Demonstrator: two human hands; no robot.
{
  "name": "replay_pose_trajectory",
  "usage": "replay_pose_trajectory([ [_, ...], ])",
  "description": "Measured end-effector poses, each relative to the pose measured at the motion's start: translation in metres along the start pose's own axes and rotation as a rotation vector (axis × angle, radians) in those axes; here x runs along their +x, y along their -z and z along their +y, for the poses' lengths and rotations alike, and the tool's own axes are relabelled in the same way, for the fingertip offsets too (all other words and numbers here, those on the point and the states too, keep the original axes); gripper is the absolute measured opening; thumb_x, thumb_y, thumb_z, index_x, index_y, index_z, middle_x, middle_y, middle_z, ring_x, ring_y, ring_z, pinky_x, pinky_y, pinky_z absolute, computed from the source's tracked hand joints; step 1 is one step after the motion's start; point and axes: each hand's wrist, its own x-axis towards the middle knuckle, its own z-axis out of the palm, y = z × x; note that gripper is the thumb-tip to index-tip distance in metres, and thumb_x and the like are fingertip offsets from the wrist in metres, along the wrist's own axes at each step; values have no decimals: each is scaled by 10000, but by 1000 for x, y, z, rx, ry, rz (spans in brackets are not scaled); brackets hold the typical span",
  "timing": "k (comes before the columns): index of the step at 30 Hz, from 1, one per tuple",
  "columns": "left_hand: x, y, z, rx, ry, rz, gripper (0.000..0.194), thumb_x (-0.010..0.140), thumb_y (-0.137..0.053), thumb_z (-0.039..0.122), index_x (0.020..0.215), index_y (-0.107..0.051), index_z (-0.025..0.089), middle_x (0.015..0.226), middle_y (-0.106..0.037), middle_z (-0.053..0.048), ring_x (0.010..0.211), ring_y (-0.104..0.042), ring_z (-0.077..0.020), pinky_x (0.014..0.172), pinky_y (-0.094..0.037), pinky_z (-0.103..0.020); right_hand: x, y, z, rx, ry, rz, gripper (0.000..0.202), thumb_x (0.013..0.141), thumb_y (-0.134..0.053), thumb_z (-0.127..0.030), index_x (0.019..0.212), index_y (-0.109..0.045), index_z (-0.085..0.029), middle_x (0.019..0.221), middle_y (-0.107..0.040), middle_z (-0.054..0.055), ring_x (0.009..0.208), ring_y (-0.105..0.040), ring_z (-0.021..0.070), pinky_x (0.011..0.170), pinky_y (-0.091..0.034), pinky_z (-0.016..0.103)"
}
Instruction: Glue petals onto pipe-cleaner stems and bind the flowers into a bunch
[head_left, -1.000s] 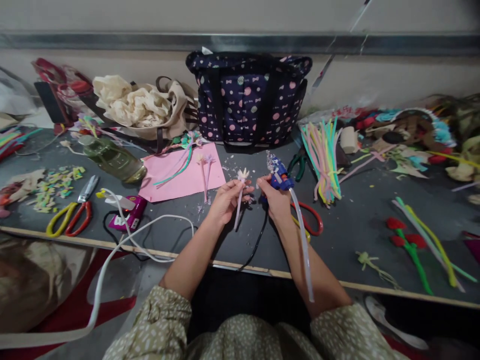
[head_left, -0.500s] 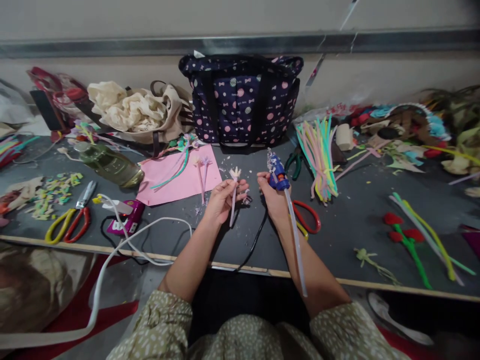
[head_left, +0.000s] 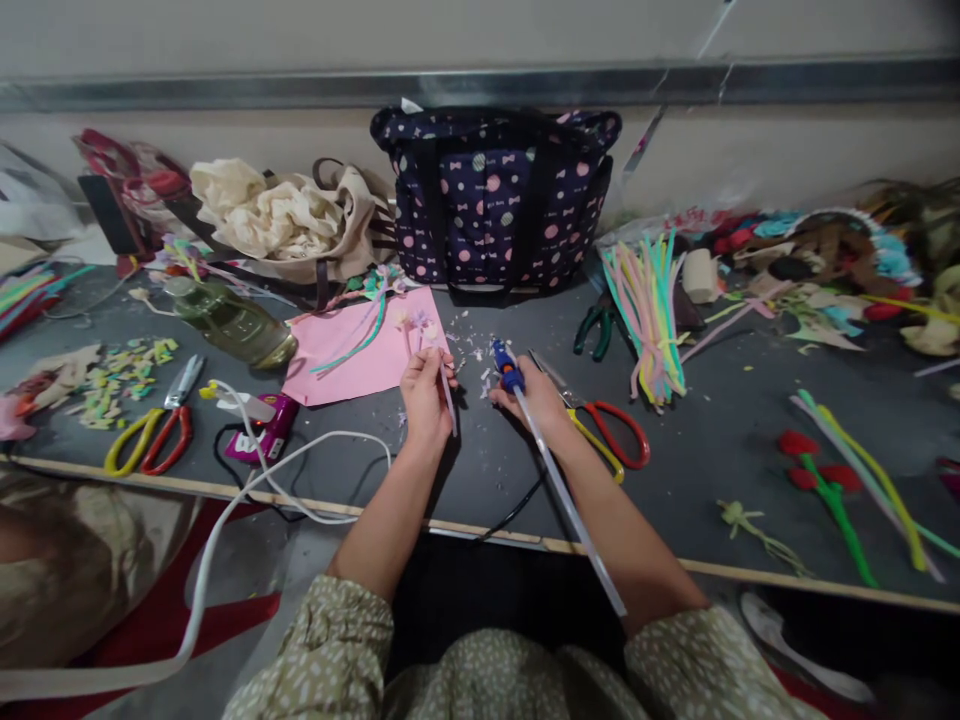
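My left hand (head_left: 426, 398) pinches a lilac pipe-cleaner flower by its stem (head_left: 449, 402); the pale flower head overlaps the edge of the pink sheet (head_left: 337, 360). Other small flowers (head_left: 415, 320) lie on that sheet just beyond my fingers. My right hand (head_left: 536, 395) is wrapped round a blue glue gun (head_left: 508, 368), its nozzle tilted away from me and down toward the table. A long clear glue stick (head_left: 570, 500) sticks out of its back over my forearm. Purple and white scraps (head_left: 480, 352) are scattered between the hands.
Scissors (head_left: 611, 432) lie beside my right forearm, with green pliers (head_left: 598, 330) and a pipe-cleaner bundle (head_left: 646, 310) beyond. On the left are more scissors (head_left: 161, 415), a bottle (head_left: 232, 320) and a purple power block (head_left: 262, 430) with a white cable. A dark bag (head_left: 495, 200) stands behind.
My left hand has moved left with the flower, to the pink sheet's edge. My right hand has brought the glue gun left and lower, uncovering the scissors beside it. The view has shifted slightly.
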Motion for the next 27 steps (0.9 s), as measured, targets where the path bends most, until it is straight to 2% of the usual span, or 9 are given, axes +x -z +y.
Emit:
replay_pose_trajectory([
  [4, 0, 0, 4, -20, -73, 48, 281, 681, -784, 351, 726, -580, 164, 671, -622, 29, 474, -505, -31, 442, -388, -146, -2, -5, -3, -149, 4, -57, 316, 780, -645, -384, 987, -462, -231, 820, -676, 46, 716, -637, 233, 575, -319, 268],
  [8, 0, 0, 5, -34, -80, 63, 301, 677, -787, 365, 726, -567, 166, 667, -614, 33, 476, -504, -31, 441, -381, -146, -2, -9, 1, -230, 58, -70, 306, 782, -599, -306, 1027, -443, -210, 851, -677, 72, 733, -637, 246, 579, -297, 276],
  [13, -2, -1, 5, -11, -57, 33, 291, 694, -775, 370, 719, -566, 170, 674, -611, 29, 482, -490, -28, 446, -382, -140, -2, -9, 1, -214, 53, -49, 236, 792, -522, -257, 1011, -446, -210, 816, -662, 74, 695, -615, 240, 570, -281, 281],
  [20, 0, 1, 3, -7, -29, -1, 264, 696, -781, 344, 729, -581, 176, 685, -624, 30, 494, -511, -36, 463, -399, -161, 3, -5, 10, -68, -9, 50, 181, 794, -536, -342, 926, -465, -240, 714, -617, 23, 620, -569, 207, 562, -309, 267],
  [23, 0, 1, 2, -6, -28, 2, 261, 692, -780, 347, 738, -592, 173, 687, -621, 30, 494, -510, -34, 463, -398, -157, 3, -4, 8, -55, 17, 24, 201, 790, -547, -334, 947, -462, -242, 768, -648, 31, 675, -601, 216, 588, -334, 267],
  [27, -1, 0, 2, -14, -27, 7, 268, 688, -781, 350, 743, -591, 170, 685, -623, 29, 499, -513, -34, 462, -401, -150, 0, -9, 0, -169, 76, -19, 245, 778, -533, -253, 1011, -464, -220, 841, -673, 72, 735, -628, 243, 590, -317, 277],
])
